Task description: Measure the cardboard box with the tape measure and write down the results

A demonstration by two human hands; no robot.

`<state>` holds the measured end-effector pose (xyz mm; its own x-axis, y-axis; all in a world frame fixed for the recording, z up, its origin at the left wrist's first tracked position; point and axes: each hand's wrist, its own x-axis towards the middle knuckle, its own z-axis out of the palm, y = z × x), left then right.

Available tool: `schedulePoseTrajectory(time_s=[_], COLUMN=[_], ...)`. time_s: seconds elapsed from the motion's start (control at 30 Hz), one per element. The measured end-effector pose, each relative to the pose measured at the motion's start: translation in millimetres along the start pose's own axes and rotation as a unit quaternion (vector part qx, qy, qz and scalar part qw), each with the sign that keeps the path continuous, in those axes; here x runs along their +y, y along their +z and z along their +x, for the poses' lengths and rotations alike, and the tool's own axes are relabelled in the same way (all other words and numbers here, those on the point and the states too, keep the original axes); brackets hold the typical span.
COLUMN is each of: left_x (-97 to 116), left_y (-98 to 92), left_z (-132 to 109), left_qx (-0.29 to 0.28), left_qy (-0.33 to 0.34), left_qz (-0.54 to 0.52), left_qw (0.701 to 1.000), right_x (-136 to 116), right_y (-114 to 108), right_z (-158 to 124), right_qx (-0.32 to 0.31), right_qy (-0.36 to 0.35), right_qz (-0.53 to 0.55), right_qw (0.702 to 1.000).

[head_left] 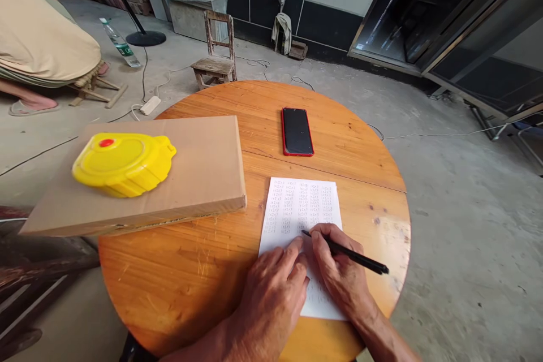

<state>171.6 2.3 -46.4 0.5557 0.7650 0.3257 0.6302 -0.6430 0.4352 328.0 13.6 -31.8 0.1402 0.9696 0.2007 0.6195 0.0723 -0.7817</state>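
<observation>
A white sheet of paper (302,209) with rows of small written figures lies on the round wooden table (178,271). My right hand (339,271) is closed round a black pen (360,259), whose tip touches the paper near the sheet's middle. My left hand (271,294) rests flat on the paper's lower left part, fingers stretched out beside the right hand. It holds nothing.
A red-cased phone (297,131) lies face up beyond the paper. A flat cardboard box (203,175) overhangs the table's left edge, with a yellow lidded container (123,163) on it. A small wooden chair (216,51), cables, a bottle (120,43) and a power strip are on the concrete floor.
</observation>
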Motion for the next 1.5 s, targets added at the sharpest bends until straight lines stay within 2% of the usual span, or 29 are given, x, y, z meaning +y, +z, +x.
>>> schedulePoseTrajectory(time_s=[0.33,0.9,1.5], left_x=[-0.5,0.1,0.3], left_y=[-0.3,-0.5,-3.0], left_z=[-0.3,1.3,1.4], left_qx=[0.010,0.015,-0.001], left_qy=[0.002,-0.008,-0.008], left_qz=[-0.003,0.000,-0.011], left_qw=[1.000,1.000,1.000], right_x=[-1.0,0.4,-1.4], right_y=[-1.8,-2.8,-5.4], right_z=[-0.1,-0.7,-1.7], right_qx=[-0.023,0.013,-0.017], right_qy=[0.009,0.014,0.012], right_qz=[0.007,0.020,0.009], right_qw=[1.000,1.000,1.000])
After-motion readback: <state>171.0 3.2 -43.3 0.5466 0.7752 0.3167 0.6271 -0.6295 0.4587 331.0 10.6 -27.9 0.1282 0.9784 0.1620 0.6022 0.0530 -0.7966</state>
